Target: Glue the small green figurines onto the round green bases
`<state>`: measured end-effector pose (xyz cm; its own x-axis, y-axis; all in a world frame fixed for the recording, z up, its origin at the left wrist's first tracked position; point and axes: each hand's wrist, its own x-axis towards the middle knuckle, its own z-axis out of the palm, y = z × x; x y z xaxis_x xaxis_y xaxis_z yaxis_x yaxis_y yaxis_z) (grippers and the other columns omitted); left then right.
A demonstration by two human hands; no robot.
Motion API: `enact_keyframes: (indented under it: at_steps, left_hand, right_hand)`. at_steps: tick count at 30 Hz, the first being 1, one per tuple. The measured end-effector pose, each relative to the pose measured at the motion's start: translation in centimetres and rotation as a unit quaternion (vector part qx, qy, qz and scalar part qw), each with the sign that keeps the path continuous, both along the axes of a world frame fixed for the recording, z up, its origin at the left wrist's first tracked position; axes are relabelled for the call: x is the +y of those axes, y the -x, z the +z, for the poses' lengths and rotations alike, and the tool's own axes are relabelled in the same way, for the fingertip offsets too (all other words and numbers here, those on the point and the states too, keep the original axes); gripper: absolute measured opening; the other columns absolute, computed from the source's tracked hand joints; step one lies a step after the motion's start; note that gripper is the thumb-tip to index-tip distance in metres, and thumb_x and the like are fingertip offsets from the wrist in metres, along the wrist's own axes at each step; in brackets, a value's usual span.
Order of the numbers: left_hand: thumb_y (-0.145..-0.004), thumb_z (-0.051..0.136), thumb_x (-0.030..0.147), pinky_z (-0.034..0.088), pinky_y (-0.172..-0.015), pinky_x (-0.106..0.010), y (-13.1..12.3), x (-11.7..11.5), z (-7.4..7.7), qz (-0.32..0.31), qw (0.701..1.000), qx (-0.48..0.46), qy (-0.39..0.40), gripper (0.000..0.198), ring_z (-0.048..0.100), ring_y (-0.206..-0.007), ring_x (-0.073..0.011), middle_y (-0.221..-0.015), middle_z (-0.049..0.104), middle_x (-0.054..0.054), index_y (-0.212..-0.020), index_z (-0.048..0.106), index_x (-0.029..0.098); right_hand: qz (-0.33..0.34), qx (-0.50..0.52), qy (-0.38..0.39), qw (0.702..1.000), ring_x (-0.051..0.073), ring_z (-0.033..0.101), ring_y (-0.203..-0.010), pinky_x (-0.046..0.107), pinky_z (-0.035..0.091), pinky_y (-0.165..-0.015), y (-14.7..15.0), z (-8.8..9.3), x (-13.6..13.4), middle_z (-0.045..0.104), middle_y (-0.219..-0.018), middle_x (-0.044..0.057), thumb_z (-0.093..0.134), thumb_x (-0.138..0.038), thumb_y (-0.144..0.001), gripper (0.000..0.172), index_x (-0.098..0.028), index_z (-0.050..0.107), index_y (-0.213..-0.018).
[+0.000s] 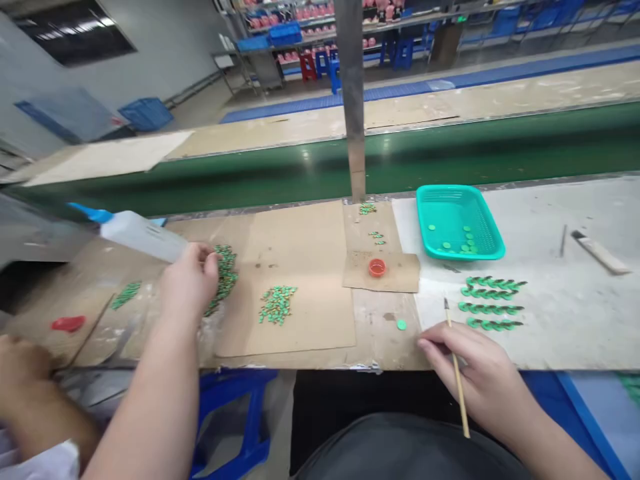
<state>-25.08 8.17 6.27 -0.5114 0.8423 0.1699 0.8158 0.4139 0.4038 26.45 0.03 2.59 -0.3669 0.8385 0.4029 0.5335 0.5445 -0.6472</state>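
My left hand [190,280] reaches out to a heap of small green pieces [225,273] on a clear plastic sheet, its fingers curled onto the heap. My right hand [475,373] rests at the bench's near edge and grips a thin paintbrush [456,370] whose tip points away from me. A smaller heap of green pieces [277,304] lies on the cardboard [300,267] between my hands. Three neat rows of green pieces [493,303] lie to the right of the brush tip. One green disc [401,325] sits alone near my right hand.
A teal basket [457,220] with a few green discs stands at the back right, an orange cap [377,267] left of it. A white bottle [143,233] lies far left, a red lid [69,323] near it. Another person's arm [35,393] is at the lower left. A steel post [353,100] rises behind.
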Motion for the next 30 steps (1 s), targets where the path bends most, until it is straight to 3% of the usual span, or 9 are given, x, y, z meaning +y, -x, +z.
enact_keyframes:
  at_steps: [2, 4, 8, 10, 14, 17, 21, 26, 30]
  left_hand:
    - [-0.115, 0.07, 0.055, 0.066, -0.093, -0.042, -1.5, -0.7, 0.5, 0.001, 0.998, -0.056, -0.04, 0.038, 0.075, -0.094, -0.0201, -0.109, 0.077, -0.005, -0.125, 0.071, 0.018]
    - [-0.112, 0.07, 0.055, 0.068, -0.089, -0.039, -4.0, -1.7, 0.6, -0.027, 0.991, -0.112, -0.066, 0.039, 0.078, -0.093, -0.0202, -0.108, 0.08, -0.006, -0.123, 0.073, 0.018]
    - [-0.09, 0.083, 0.062, 0.072, -0.09, -0.038, -11.7, -5.3, -0.1, -0.139, 0.963, -0.223, -0.057, 0.042, 0.083, -0.093, -0.0235, -0.103, 0.086, -0.007, -0.106, 0.081, 0.024]
    - [-0.086, 0.087, 0.064, 0.074, -0.085, -0.037, -15.8, -7.2, -0.5, -0.197, 0.939, -0.279, -0.032, 0.045, 0.087, -0.092, -0.0256, -0.101, 0.088, -0.007, -0.107, 0.081, 0.025]
    - [-0.098, 0.082, 0.047, 0.075, -0.081, -0.032, -21.2, -9.5, -0.7, -0.302, 0.858, -0.416, 0.028, 0.031, 0.09, -0.095, -0.0244, -0.104, 0.09, -0.007, -0.12, 0.077, 0.027]
    - [-0.102, 0.081, 0.037, 0.074, -0.081, -0.028, -22.8, -9.8, -0.3, -0.367, 0.83, -0.419, 0.021, 0.023, 0.09, -0.092, -0.0213, -0.103, 0.09, -0.004, -0.123, 0.076, 0.028]
    - [-0.105, 0.08, 0.031, 0.07, -0.074, -0.024, -23.6, -9.9, 0.0, -0.409, 0.829, -0.381, -0.009, 0.019, 0.085, -0.082, -0.0166, -0.1, 0.089, -0.001, -0.124, 0.077, 0.03]
    - [-0.099, 0.086, 0.029, 0.075, -0.082, -0.026, -25.0, -10.3, -0.9, -0.352, 0.819, -0.452, -0.041, 0.027, 0.089, -0.089, -0.0191, -0.106, 0.09, -0.003, -0.125, 0.079, 0.03]
    - [-0.093, 0.093, 0.03, 0.076, -0.077, -0.024, -25.9, -10.2, -1.5, -0.295, 0.799, -0.523, -0.042, 0.018, 0.089, -0.084, -0.0207, -0.096, 0.089, -0.004, -0.109, 0.086, 0.028]
  right_hand:
    - [0.006, 0.01, -0.003, 1.0, 0.017, 0.074, -0.069, 0.029, 0.056, -0.066, 0.1, -0.1, 0.0, 0.076, -0.084, -0.002, 0.069, -0.022, -0.116, 0.013, -0.027, 0.074, -0.104]
    - [0.011, 0.018, -0.002, 1.0, 0.016, 0.074, -0.069, 0.028, 0.057, -0.065, 0.4, -0.1, 0.0, 0.076, -0.083, -0.002, 0.07, -0.021, -0.115, 0.014, -0.027, 0.074, -0.103]
    - [0.02, 0.032, 0.033, 0.999, 0.015, 0.074, -0.069, 0.026, 0.057, -0.066, 1.7, 0.4, 0.1, 0.076, -0.081, -0.002, 0.068, -0.02, -0.115, 0.017, -0.026, 0.076, -0.101]
    - [0.027, 0.052, 0.067, 0.996, 0.016, 0.073, -0.07, 0.027, 0.058, -0.067, 2.5, 0.8, 0.2, 0.077, -0.08, -0.001, 0.068, -0.021, -0.115, 0.019, -0.025, 0.077, -0.099]
    - [0.023, 0.141, 0.176, 0.974, 0.016, 0.076, -0.074, 0.026, 0.063, -0.072, 4.1, 1.8, 0.0, 0.081, -0.084, 0.0, 0.073, -0.024, -0.11, 0.014, -0.025, 0.082, -0.1]
    - [0.027, 0.199, 0.257, 0.945, 0.016, 0.076, -0.071, 0.025, 0.063, -0.069, 4.7, 2.5, -0.2, 0.081, -0.081, 0.0, 0.079, -0.026, -0.105, 0.008, -0.024, 0.084, -0.099]
    - [0.01, 0.219, 0.271, 0.937, 0.015, 0.071, -0.066, 0.025, 0.059, -0.065, 4.8, 2.9, -0.3, 0.078, -0.075, -0.001, 0.08, -0.026, -0.101, 0.011, -0.023, 0.082, -0.091]
    - [-0.032, 0.285, 0.309, 0.907, 0.016, 0.072, -0.07, 0.027, 0.061, -0.068, 4.6, 2.5, -0.8, 0.079, -0.078, 0.0, 0.079, -0.029, -0.102, 0.013, -0.023, 0.08, -0.091]
    - [-0.048, 0.309, 0.324, 0.893, 0.015, 0.069, -0.068, 0.026, 0.058, -0.065, 4.7, 2.3, -1.2, 0.078, -0.077, 0.0, 0.081, -0.032, -0.103, 0.016, -0.023, 0.078, -0.09]
